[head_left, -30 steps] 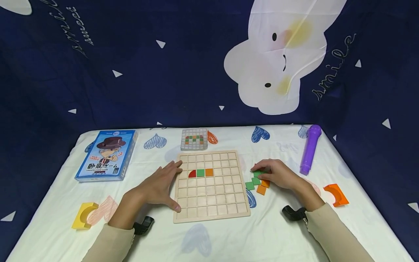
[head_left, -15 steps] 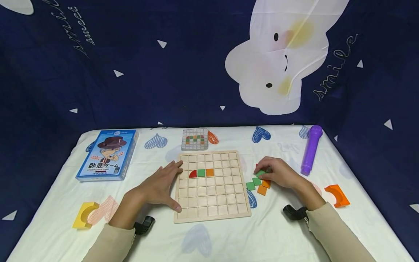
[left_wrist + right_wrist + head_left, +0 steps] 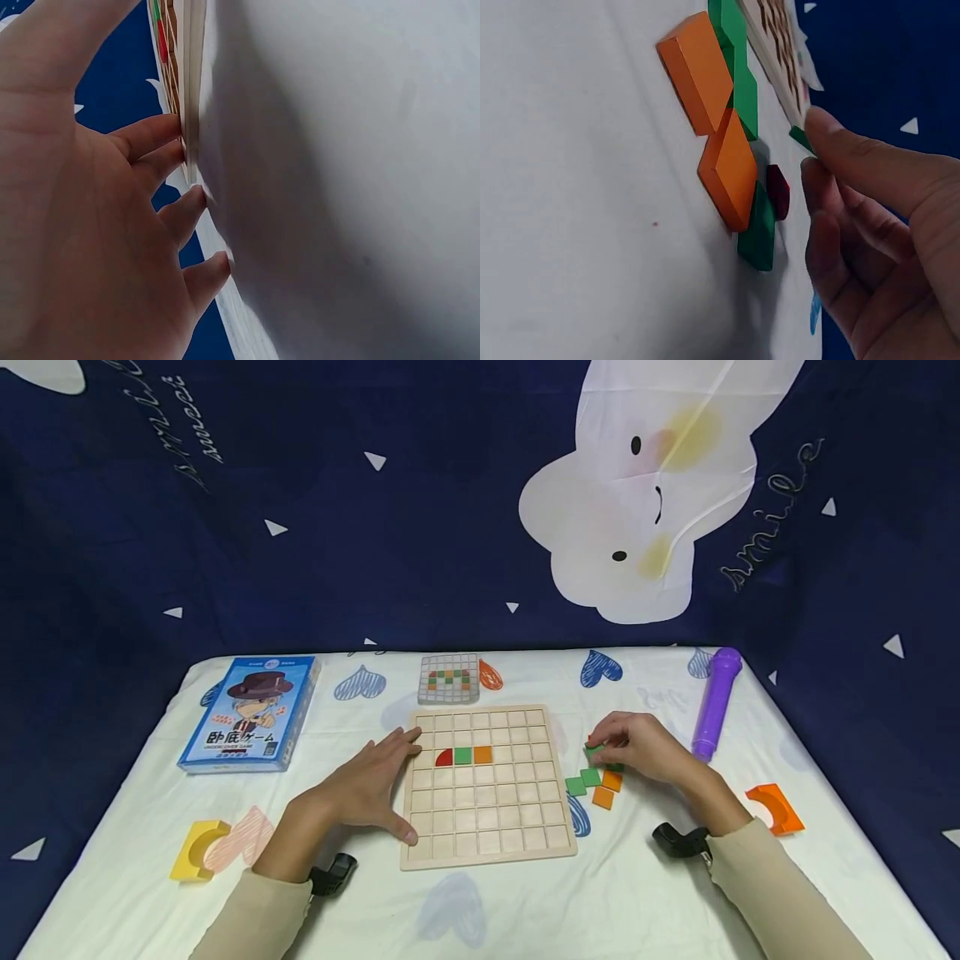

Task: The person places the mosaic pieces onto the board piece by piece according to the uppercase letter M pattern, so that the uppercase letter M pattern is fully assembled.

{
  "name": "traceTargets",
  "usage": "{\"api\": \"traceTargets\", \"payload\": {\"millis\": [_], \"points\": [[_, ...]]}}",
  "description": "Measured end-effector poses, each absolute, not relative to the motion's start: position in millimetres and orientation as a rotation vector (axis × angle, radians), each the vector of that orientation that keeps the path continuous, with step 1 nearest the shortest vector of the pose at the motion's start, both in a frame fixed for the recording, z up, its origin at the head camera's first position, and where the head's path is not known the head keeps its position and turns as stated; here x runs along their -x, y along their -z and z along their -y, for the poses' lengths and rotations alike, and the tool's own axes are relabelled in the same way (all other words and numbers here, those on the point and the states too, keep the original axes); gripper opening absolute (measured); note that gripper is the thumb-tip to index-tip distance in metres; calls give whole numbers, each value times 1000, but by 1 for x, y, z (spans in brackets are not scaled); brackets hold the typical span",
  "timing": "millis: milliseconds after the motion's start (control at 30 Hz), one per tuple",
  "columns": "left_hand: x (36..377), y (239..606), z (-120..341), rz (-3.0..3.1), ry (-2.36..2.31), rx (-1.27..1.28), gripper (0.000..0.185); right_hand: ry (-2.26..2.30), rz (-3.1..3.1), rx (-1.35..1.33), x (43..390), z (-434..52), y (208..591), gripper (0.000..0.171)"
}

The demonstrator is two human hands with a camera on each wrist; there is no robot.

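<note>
— What is the right hand (image 3: pixel 637 747) doing?

— It pinches a green tile (image 3: pixel 595 749) at its fingertips, lifted just above the loose tiles to the right of the wooden grid board (image 3: pixel 487 843). From the right wrist view the green tile (image 3: pixel 801 139) shows only as a corner under the thumb.

— And what lies under it?

— A small cluster on the white surface (image 3: pixel 525 910): two green squares (image 3: pixel 583 782), two orange squares (image 3: pixel 606 789), touching one another, and a dark red piece (image 3: pixel 778 191) tucked beside them.

— The left hand (image 3: pixel 367 785)?

— Relaxed, fingers spread, holding nothing. Its fingertips (image 3: pixel 196 196) press against the left edge of the board.

— Anything on the board itself?

— Three pieces side by side in one row: a red quarter-round (image 3: pixel 444 757), a green square (image 3: pixel 462 756) and an orange square (image 3: pixel 482 754).

— Farther out?

— A small pattern card (image 3: pixel 448 677) just beyond the board's far edge, a blue game box (image 3: pixel 251 714) at far left, a yellow arch block (image 3: pixel 197 850) near left, a purple cylinder (image 3: pixel 715 702) beyond the right hand, and an orange arch block (image 3: pixel 776 807) at the right.
</note>
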State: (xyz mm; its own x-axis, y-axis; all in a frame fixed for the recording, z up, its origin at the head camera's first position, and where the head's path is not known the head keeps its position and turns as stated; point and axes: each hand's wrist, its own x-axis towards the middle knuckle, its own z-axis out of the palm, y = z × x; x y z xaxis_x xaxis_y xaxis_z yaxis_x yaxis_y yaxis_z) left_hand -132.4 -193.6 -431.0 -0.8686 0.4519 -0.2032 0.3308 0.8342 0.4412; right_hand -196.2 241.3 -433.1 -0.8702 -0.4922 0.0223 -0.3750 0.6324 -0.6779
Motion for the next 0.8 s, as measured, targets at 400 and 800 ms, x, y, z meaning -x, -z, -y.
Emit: {"api": "traceTargets", "payload": {"millis": [400, 800], "points": [[133, 431, 192, -2714, -560, -588, 133, 1115, -2649, 751, 198, -228, 436, 21], [133, 431, 193, -2710, -557, -584, 133, 1135, -2572, 824, 201, -193, 435, 22]]}}
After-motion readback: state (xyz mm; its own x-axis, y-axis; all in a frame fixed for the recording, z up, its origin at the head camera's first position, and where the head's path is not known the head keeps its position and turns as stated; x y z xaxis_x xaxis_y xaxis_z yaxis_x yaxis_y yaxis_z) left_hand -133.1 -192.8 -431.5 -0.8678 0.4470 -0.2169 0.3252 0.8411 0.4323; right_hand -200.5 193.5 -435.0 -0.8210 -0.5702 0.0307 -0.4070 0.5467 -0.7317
